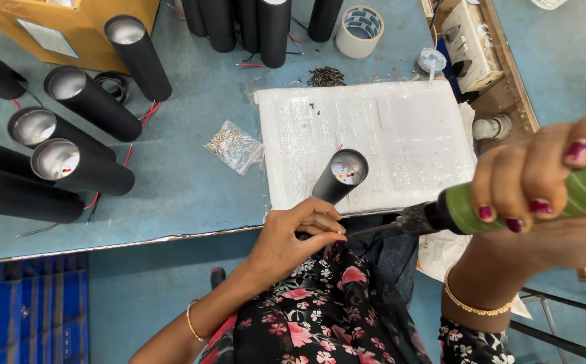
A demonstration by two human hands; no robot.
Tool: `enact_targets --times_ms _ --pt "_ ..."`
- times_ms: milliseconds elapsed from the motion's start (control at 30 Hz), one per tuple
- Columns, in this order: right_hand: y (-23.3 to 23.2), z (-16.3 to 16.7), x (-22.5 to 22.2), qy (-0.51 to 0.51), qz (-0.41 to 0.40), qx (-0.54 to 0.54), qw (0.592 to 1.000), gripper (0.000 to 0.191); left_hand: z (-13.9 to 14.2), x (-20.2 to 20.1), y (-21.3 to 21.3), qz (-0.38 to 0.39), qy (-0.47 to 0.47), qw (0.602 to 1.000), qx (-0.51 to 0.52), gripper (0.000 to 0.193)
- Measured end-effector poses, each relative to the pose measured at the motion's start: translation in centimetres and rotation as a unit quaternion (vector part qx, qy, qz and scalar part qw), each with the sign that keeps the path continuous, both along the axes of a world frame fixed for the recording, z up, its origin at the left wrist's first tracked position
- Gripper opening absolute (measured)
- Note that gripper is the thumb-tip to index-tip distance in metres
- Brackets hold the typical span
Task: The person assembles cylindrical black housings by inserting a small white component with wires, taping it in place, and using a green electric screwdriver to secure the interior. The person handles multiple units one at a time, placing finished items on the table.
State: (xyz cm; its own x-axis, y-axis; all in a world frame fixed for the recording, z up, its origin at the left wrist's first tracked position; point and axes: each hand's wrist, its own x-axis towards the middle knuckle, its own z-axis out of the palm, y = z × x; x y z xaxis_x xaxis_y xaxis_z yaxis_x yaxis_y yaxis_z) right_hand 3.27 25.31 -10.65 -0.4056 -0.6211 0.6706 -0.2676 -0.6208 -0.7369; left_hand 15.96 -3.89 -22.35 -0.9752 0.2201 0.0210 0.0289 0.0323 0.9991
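My left hand (293,236) grips the lower end of a black tube lamp housing (338,178) that stands tilted against the front edge of a white plastic-wrapped pad (401,135); its open top shows a white inside with small coloured parts. My right hand (542,182) holds a green-handled electric screwdriver (481,205). Its bit (374,230) points left and reaches the fingers of my left hand at the tube's base.
Several black tube housings (84,101) with red wires lie at the left and stand at the back of the blue table (192,189). A small bag of screws (234,145), a loose screw pile (326,76), a tape roll (359,30), a power strip (468,44) and a cardboard box (70,27) are nearby.
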Motion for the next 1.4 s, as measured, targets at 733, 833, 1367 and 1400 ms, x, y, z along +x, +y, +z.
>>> enact_targets --times_ms 733,833,1367,1400 --pt "-1.7 -1.4 2.7 -0.094 -0.148 -0.029 0.984 0.053 0.9 0.0 0.0 -0.046 0.057 0.997 -0.038 0.036" --pt "-1.6 -1.4 2.4 -0.067 -0.155 -0.007 0.986 0.058 0.9 0.0 0.1 -0.055 0.061 0.996 -0.036 0.036" --pt "-0.8 -1.5 2.0 -0.06 -0.121 -0.007 0.991 0.054 2.9 1.6 0.5 -0.011 0.173 0.977 -0.126 0.054" --pt "-0.6 -1.3 1.7 -0.053 -0.1 -0.003 0.994 0.049 3.3 2.1 0.2 0.011 0.208 0.965 -0.157 0.064"
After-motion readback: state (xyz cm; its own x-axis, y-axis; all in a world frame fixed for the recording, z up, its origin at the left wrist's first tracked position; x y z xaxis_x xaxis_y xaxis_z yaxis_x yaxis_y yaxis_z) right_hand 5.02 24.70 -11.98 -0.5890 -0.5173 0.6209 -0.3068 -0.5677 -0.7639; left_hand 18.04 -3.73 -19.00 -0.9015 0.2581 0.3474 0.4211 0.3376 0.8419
